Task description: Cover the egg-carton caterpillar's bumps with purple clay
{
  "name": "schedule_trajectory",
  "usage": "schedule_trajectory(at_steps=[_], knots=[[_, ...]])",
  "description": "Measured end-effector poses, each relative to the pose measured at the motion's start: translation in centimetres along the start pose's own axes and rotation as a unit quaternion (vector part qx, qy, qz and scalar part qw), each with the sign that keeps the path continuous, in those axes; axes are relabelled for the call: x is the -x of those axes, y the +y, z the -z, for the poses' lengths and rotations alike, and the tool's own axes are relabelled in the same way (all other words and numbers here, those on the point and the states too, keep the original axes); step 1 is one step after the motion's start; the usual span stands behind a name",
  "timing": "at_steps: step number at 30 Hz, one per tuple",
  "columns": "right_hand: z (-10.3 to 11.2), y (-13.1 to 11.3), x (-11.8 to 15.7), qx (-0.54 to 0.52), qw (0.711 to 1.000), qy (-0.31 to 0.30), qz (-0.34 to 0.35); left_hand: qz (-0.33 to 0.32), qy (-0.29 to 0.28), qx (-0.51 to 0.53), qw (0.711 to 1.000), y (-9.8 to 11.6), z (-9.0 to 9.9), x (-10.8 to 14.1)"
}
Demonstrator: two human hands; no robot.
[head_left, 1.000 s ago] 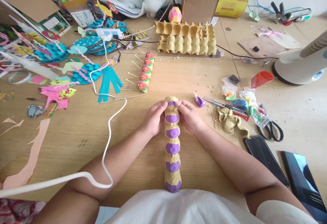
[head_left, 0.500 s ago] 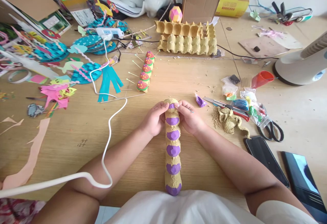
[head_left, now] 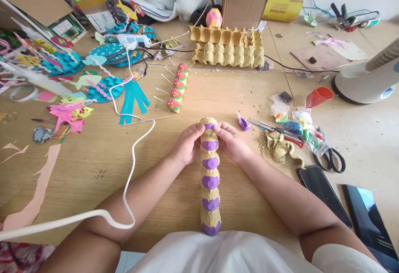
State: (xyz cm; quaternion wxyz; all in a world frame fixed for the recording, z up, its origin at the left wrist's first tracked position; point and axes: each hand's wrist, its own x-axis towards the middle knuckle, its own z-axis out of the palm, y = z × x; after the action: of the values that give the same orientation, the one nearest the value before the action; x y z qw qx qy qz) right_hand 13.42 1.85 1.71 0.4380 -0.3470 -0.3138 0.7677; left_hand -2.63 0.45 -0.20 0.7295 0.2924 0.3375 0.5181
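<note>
A long egg carton strip (head_left: 210, 172) with purple clay patches on its bumps runs from my shirt front toward the middle of the table. My left hand (head_left: 188, 142) grips its far end from the left, the thumb on the farthest purple patch. From the right, my right hand (head_left: 232, 142) closes on the same end, its thumb also at that patch. A thin tool tip (head_left: 233, 135) pokes out by my right fingers; the rest of it is hidden. Just beyond lies a small bag of purple clay (head_left: 244, 122).
Right of my hands lie a box cutter (head_left: 276, 131), carton scraps (head_left: 280, 147), scissors (head_left: 332, 158) and phones (head_left: 324, 194). A white cable (head_left: 133, 161) crosses my left forearm. Farther off are a painted carton caterpillar (head_left: 178, 88) and egg cartons (head_left: 233, 55).
The strip has shifted very slightly away from me and to the left, its far end now showing a little more. Both hands keep their grip in nearly the same place.
</note>
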Motion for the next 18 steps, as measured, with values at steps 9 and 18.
schedule_trajectory(at_steps=[9,18], knots=[[-0.25,-0.06,0.03,0.01,1.0,0.023,-0.003,-0.013,0.021,-0.019,1.0,-0.3,0.13,-0.12],[0.29,-0.13,-0.07,0.051,0.999,0.012,0.002,-0.028,0.04,-0.043,0.998,-0.23,0.24,-0.16]])
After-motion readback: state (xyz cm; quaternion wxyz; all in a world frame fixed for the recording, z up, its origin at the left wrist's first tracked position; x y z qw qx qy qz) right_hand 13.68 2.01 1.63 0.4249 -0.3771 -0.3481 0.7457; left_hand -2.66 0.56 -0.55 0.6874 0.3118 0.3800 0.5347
